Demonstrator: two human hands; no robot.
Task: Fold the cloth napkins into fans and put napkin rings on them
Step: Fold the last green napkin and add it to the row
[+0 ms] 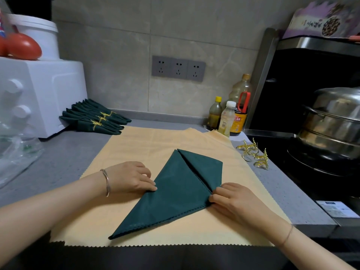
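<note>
One green napkin (175,191) lies mid-way across the yellow mat (136,143), folded into a kite-ish triangle; the left hand (130,178) pinches its left edge, and the right hand (233,199) pinches the corner where the flaps meet. I'd say it's early folding, no pleats yet; the next move wants both edges kept lined up. The gold rings (255,154) sit just off the mat's right edge; the finished napkins (93,117) lie beyond its far-left corner; there's bare mat all around the napkin to work in.
</note>
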